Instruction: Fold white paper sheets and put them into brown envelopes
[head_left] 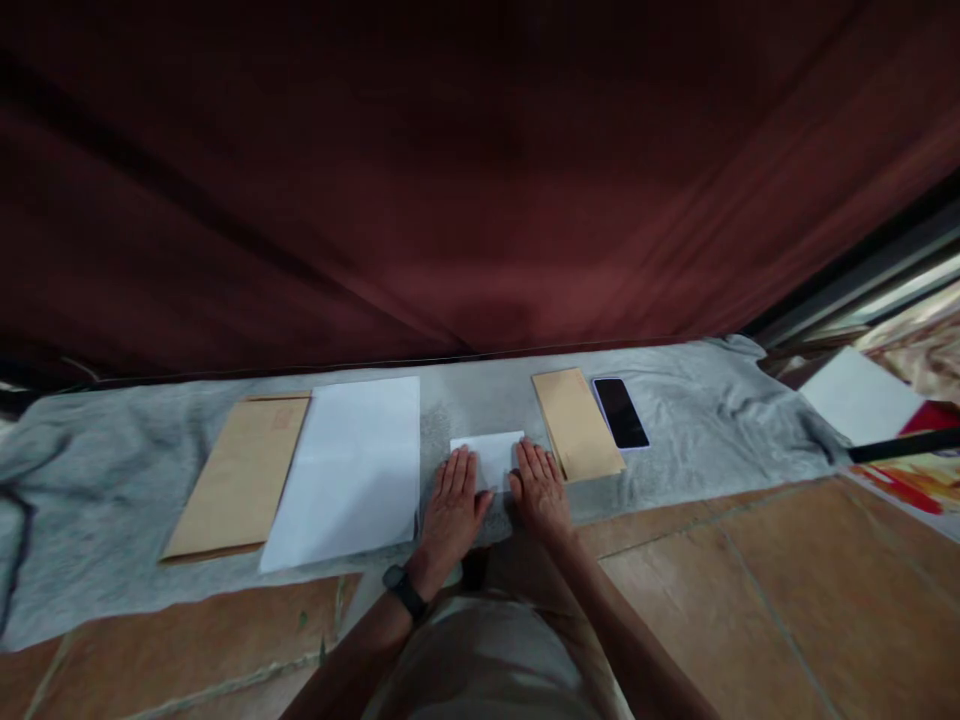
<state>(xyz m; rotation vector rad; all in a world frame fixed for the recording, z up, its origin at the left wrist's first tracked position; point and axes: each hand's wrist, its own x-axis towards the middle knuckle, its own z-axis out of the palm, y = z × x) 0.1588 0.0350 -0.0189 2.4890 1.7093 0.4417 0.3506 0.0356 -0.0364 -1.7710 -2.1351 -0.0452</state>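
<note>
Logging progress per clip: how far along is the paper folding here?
Done: the small white paper already looks folded down. In hand: left hand and right hand press flat on it. Left: the small envelope lies unfilled beside it; the large sheet and large envelope are untouched.

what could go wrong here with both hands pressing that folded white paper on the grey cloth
1. The grey cloth is wrinkled and soft, so the crease in the folded white paper may come out uneven under the left hand and right hand.
2. The small brown envelope lies right beside the right hand and could be nudged, perhaps into the phone.
3. Pressing could drag the cloth and shift the large white sheet.
</note>
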